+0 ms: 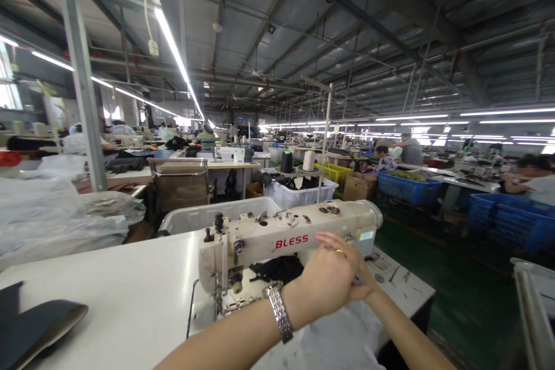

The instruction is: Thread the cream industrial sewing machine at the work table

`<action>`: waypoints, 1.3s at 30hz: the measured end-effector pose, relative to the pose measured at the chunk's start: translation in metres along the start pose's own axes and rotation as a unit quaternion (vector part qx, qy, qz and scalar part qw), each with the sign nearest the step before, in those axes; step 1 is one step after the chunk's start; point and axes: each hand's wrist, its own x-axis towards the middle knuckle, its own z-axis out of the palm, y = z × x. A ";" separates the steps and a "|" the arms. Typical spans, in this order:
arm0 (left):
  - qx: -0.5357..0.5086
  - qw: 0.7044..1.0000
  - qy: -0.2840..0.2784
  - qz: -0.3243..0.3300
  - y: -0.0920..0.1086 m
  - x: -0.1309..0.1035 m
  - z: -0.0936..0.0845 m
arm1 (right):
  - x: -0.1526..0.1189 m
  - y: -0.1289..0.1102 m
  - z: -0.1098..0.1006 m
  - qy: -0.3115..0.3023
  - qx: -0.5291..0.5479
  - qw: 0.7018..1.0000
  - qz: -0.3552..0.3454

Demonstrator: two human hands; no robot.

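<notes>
A white sewing machine (286,231) marked BLESS in red stands on the white table (130,295). In front of its arm, my left hand (323,280), with a metal watch (280,312) on the wrist, overlaps my right hand (362,277). The left fingers are mostly hidden behind the hand. My right fingers are bent close against the left hand, and a small greyish thing (358,278) shows between the hands, too unclear to name. Black fabric (280,269) lies behind the needle area, under the machine arm.
Dark pieces (39,324) lie on the table at left, beside clear plastic bags (52,214). Behind the machine are a white bin (217,211) and thread cones (287,162). Metal tools (394,273) lie at the table's right end. Blue crates (407,188) and people are farther back.
</notes>
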 end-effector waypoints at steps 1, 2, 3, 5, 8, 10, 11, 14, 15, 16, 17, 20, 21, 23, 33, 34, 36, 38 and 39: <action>0.001 1.000 -0.001 0.001 -0.001 0.007 0.000 | -0.001 0.006 0.000 0.022 -0.003 1.000 0.002; 0.000 1.000 -0.005 0.004 -0.002 0.014 0.000 | -0.004 0.012 0.000 0.042 -0.007 0.999 0.006; -0.003 1.000 -0.009 0.008 -0.004 0.021 0.000 | -0.007 0.016 -0.001 0.061 -0.012 0.998 0.010; -0.003 1.000 -0.015 0.016 -0.006 0.035 0.001 | -0.017 0.021 -0.005 0.095 -0.026 0.995 0.024; 0.007 0.999 -0.028 0.022 -0.008 0.054 0.003 | -0.037 0.022 -0.014 0.127 -0.050 0.990 0.046; 0.010 0.999 -0.034 0.022 -0.008 0.065 0.007 | -0.053 0.022 -0.021 0.133 -0.047 0.988 0.059; 0.011 0.999 -0.037 0.019 -0.009 0.070 0.009 | -0.062 0.023 -0.025 0.133 -0.042 0.988 0.066; 0.020 0.999 -0.042 -0.001 -0.014 0.081 0.012 | -0.093 0.030 -0.036 0.123 -0.050 0.987 0.090; 0.024 0.999 -0.044 -0.009 -0.016 0.084 0.013 | -0.104 0.033 -0.040 0.119 -0.064 0.986 0.098; 0.027 0.998 -0.045 -0.016 -0.020 0.087 0.012 | -0.113 0.037 -0.043 0.119 -0.078 0.984 0.105; 0.031 0.998 -0.048 -0.023 -0.024 0.090 0.011 | -0.121 0.040 -0.046 0.122 -0.089 0.982 0.110; 0.039 0.996 -0.061 -0.041 -0.036 0.096 0.003 | -0.134 0.045 -0.050 0.146 -0.108 0.977 0.113; 0.042 0.996 -0.069 -0.046 -0.040 0.098 -0.002 | -0.135 0.045 -0.050 0.149 -0.108 0.977 0.110; 0.046 0.994 -0.086 -0.054 -0.045 0.098 -0.013 | -0.131 0.041 -0.048 0.142 -0.099 0.980 0.100; -0.040 0.997 -0.067 -0.019 -0.047 0.091 -0.084 | -0.058 -0.002 -0.014 0.147 0.007 0.986 0.075; -0.090 0.994 -0.058 0.000 -0.046 0.092 -0.087 | -0.045 -0.008 -0.010 0.154 0.042 0.984 0.083; -0.197 0.979 -0.048 0.025 -0.045 0.094 -0.089 | -0.017 -0.021 -0.001 0.136 0.150 0.974 0.103; -0.271 0.961 -0.040 0.022 -0.044 0.094 -0.089 | 0.009 -0.033 0.008 0.069 0.257 0.956 0.123; -0.296 0.955 -0.031 0.015 -0.044 0.094 -0.089 | 0.020 -0.037 0.012 0.035 0.291 0.947 0.129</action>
